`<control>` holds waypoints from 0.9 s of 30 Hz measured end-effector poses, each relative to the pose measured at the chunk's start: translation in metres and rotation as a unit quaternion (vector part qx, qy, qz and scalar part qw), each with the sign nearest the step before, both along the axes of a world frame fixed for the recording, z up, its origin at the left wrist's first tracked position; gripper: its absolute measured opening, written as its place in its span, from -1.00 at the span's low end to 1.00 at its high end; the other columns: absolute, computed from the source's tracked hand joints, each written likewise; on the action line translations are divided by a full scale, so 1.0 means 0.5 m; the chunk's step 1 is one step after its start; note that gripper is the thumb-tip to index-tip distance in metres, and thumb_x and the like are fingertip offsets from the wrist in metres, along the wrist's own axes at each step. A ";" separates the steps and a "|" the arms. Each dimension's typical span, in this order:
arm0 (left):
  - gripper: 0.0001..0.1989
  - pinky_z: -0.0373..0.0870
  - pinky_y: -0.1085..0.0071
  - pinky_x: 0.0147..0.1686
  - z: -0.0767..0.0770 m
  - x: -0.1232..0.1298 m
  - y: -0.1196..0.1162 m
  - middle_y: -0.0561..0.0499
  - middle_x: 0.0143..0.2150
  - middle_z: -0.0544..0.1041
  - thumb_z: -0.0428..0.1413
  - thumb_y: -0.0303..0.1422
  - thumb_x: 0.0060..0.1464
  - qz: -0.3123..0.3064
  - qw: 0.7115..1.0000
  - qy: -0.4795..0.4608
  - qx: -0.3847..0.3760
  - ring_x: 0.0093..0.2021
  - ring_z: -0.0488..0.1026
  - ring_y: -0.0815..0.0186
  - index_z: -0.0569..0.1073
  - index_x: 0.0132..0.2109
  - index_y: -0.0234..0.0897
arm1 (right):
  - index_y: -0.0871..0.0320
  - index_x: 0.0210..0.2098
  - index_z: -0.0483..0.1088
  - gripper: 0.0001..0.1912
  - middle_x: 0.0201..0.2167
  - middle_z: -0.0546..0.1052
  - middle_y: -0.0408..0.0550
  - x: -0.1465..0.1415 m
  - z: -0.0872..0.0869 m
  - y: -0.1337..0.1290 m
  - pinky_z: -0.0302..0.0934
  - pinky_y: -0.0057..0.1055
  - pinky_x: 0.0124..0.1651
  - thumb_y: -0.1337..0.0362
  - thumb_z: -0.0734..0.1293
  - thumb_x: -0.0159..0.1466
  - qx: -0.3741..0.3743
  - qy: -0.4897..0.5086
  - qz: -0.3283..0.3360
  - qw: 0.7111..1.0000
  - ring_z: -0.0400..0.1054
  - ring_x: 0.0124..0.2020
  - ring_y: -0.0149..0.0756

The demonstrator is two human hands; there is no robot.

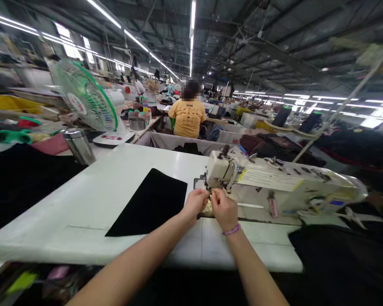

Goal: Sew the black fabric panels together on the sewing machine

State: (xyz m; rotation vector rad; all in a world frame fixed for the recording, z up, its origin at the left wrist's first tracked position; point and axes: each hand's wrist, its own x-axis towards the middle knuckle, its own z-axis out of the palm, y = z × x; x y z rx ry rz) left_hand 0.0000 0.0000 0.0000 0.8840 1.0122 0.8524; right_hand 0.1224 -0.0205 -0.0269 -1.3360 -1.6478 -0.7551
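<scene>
Two bare hands are positioned at the needle area of an industrial sewing machine [258,172], directly in front of its head. The left hand [196,202] has its thumb and fingertips drawn together in a pinch. The right hand [225,209] is closed in a similar pinch, with its remaining fingers curled inward. The fingertips of both hands are close together; whether they grip anything cannot be determined at this scale. A purple beaded bracelet [232,230] encircles the right wrist.

The sewing machine is mounted at the right portion of a pale green worktable [115,182], its arm extending to the right. One cut panel of black fabric [153,204] lies flat on the worktable, left of the machine head and apart from the fingertips. A slender white rod [250,205] is beside the machine arm, right of the right hand.

Additional black cloth [22,178] is located at the far left. A stainless-steel tumbler [78,146] stands beyond the worktable's left edge, near a green-rimmed electric fan [83,95]. Ahead, one person in a yellow shirt [187,118] is seen from behind. Dark thread cones [281,115] are located at the upper right
</scene>
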 end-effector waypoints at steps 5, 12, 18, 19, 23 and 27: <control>-0.75 0.49 0.38 -0.36 -0.008 0.023 0.013 -0.02 -0.19 0.51 0.11 -0.24 0.27 -0.010 0.999 -0.015 -0.027 -0.33 0.48 0.36 0.45 -0.04 -0.35 | 0.20 -0.34 0.43 -0.69 -0.67 0.45 -0.14 0.004 -0.007 0.008 0.02 -0.44 -0.56 0.31 0.12 0.43 -0.002 -0.006 -0.020 1.000 0.31 -0.70 -0.40; -0.70 0.53 0.27 -0.23 -0.015 0.040 0.006 -0.08 -0.06 0.51 0.11 -0.24 0.27 0.001 0.999 -0.028 -0.039 -0.19 0.51 0.28 0.43 0.04 -0.33 | 0.20 -0.31 0.43 -0.71 -0.63 0.48 -0.11 0.007 -0.011 0.012 0.06 -0.47 -0.53 0.29 0.13 0.43 0.000 0.002 -0.015 1.000 0.34 -0.66 -0.40; -0.67 0.53 0.20 -0.16 -0.016 0.034 0.018 -0.11 0.00 0.49 0.12 -0.24 0.26 -0.010 0.998 -0.027 -0.053 -0.12 0.51 0.23 0.42 0.08 -0.32 | 0.20 -0.34 0.43 -0.68 -0.66 0.44 -0.12 0.003 -0.016 0.016 0.02 -0.45 -0.54 0.29 0.12 0.43 -0.021 0.033 -0.014 0.999 0.31 -0.67 -0.37; -0.66 0.52 0.17 -0.12 -0.016 0.035 0.023 -0.12 0.04 0.48 0.12 -0.24 0.26 -0.019 0.998 -0.024 -0.059 -0.08 0.50 0.20 0.41 0.09 -0.32 | 0.20 -0.36 0.43 -0.68 -0.67 0.43 -0.11 0.002 -0.018 0.017 0.01 -0.44 -0.54 0.29 0.12 0.42 -0.027 0.042 -0.015 0.999 0.30 -0.67 -0.37; -0.64 0.50 0.11 -0.07 -0.018 0.038 0.042 -0.13 0.09 0.46 0.13 -0.24 0.25 -0.048 0.996 0.008 -0.071 -0.02 0.49 0.16 0.40 0.12 -0.30 | 0.19 -0.37 0.45 -0.68 -0.67 0.42 -0.09 -0.001 -0.024 0.021 -0.03 -0.44 -0.54 0.27 0.13 0.38 -0.059 0.098 -0.011 0.993 0.27 -0.67 -0.36; -0.63 0.50 0.10 -0.06 -0.015 0.044 0.044 -0.14 0.10 0.46 0.13 -0.24 0.25 -0.067 0.994 0.064 -0.049 -0.01 0.48 0.16 0.40 0.13 -0.30 | 0.19 -0.37 0.47 -0.67 -0.67 0.42 -0.06 -0.002 -0.021 0.022 0.00 -0.43 -0.50 0.20 0.14 0.34 -0.103 0.174 0.006 0.979 0.27 -0.65 -0.33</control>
